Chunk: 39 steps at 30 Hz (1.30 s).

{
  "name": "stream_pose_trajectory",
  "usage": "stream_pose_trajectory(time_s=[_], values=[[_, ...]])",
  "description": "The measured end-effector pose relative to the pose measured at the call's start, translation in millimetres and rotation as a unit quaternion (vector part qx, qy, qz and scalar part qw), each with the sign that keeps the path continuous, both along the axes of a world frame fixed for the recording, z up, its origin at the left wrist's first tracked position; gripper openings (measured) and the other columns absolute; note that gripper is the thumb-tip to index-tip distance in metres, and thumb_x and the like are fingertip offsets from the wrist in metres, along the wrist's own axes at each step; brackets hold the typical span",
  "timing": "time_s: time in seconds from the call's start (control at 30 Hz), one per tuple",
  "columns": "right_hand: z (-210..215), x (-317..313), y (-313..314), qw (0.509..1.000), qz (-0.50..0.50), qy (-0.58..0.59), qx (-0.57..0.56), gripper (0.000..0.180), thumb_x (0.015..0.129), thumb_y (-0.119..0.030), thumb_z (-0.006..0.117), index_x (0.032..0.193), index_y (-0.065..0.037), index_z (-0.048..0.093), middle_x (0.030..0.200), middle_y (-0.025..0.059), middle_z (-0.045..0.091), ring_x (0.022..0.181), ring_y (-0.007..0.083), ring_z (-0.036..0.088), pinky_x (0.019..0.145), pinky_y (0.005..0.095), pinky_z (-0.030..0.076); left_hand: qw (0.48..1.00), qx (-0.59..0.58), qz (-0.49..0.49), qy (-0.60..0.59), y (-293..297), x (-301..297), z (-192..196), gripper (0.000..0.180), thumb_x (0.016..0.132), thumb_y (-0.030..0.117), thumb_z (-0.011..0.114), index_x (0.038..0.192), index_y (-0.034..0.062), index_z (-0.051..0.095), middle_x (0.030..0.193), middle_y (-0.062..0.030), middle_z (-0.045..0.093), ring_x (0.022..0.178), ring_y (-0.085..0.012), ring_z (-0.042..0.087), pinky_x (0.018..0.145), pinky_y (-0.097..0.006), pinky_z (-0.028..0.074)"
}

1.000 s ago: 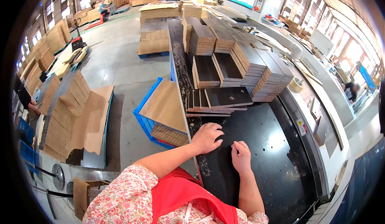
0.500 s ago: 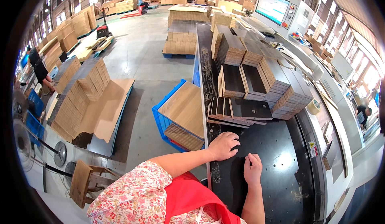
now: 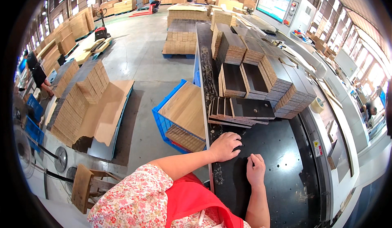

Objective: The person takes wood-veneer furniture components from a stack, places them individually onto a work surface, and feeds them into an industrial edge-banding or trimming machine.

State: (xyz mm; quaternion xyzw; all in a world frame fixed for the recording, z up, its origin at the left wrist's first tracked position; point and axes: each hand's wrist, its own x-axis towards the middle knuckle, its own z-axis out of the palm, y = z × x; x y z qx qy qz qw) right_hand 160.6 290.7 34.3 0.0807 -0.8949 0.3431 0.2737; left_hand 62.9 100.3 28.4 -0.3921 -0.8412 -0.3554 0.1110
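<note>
My left hand (image 3: 226, 147) rests palm down by the left edge of the black worktable (image 3: 281, 146). Its fingers are bent but loose, with a gap at the thumb and nothing visible between them. Close by on the right, my right hand (image 3: 256, 169) is curled into a loose fist above the table, and no object shows in it. Just beyond both hands lie several overlapping dark boards, the top dark board (image 3: 252, 108) having round holes. Neither hand touches them. Behind these rise stacks of dark-faced boards (image 3: 277, 73) with pale edges.
Left of the table stands a blue crate (image 3: 156, 115) holding wood-coloured panels. Further left, stacked boards (image 3: 79, 93) sit on a pallet. A machine console with a screen (image 3: 274, 6) is at the far right, and a tape roll (image 3: 318, 105) lies nearer. Other people work at a distance.
The view has shifted slightly, so the scene sits a little further left. Both hands keep nearly the same pose. The distant person on the red pallet truck has moved slightly right.
</note>
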Motion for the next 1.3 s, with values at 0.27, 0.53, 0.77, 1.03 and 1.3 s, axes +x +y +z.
stream_pose_trajectory(time_s=[0.27,0.53,0.77,1.03,1.3], values=[[1.3,-0.7,-1.5,1.0,0.008,0.02,-0.008,0.002,0.089,0.003,0.065,0.091,0.003,0.065,0.08,0.0138,0.061,0.073,0.032,0.061,0.066,0.0402,0.049,1.0,0.007,0.001,0.001,-0.8,0.8,0.9,0.029,0.082,0.024,0.073,0.105,0.0071,0.072,0.125,-0.0113,0.064,0.123,-0.0325,0.055,0.107,-0.046,0.043],[1.2,-1.5,-2.1,0.999,-0.001,0.036,-0.003,0.008,0.084,0.002,0.068,0.092,0.002,0.067,0.083,0.0153,0.064,0.077,0.0338,0.064,0.068,0.0413,0.051,0.999,0.037,-0.009,0.03,0.1,-2.6,0.8,0.027,0.081,0.024,0.073,0.101,0.006,0.073,0.12,-0.0127,0.065,0.117,-0.0335,0.058,0.102,-0.046,0.046],[0.1,-1.2,-0.5,0.999,0.002,0.049,-0.003,0.01,0.082,0.0,0.067,0.092,0.0,0.068,0.085,0.013,0.065,0.079,0.034,0.064,0.069,0.0433,0.052,1.0,0.006,-0.006,0.017,-0.5,-1.7,9.2,0.026,0.08,0.021,0.074,0.102,0.006,0.073,0.121,-0.0135,0.066,0.116,-0.0349,0.059,0.101,-0.046,0.046],[-8.8,-3.9,3.5,0.997,-0.016,0.071,0.012,0.009,0.081,-0.002,0.067,0.09,-0.002,0.067,0.081,0.0128,0.062,0.077,0.0346,0.063,0.068,0.0447,0.052,0.999,-0.008,-0.025,0.035,6.1,-7.5,4.2,0.026,0.081,0.017,0.073,0.104,0.0038,0.073,0.121,-0.0145,0.066,0.115,-0.0351,0.059,0.101,-0.045,0.046],[-19.0,-6.4,-1.0,0.998,-0.048,0.041,0.029,0.001,0.082,-0.008,0.066,0.082,-0.007,0.065,0.084,0.008,0.063,0.08,0.0314,0.064,0.071,0.0437,0.051,0.999,-0.035,-0.022,0.016,3.2,-8.8,3.0,0.027,0.084,0.013,0.072,0.108,0.0015,0.071,0.126,-0.0153,0.063,0.119,-0.0348,0.056,0.103,-0.044,0.045]])
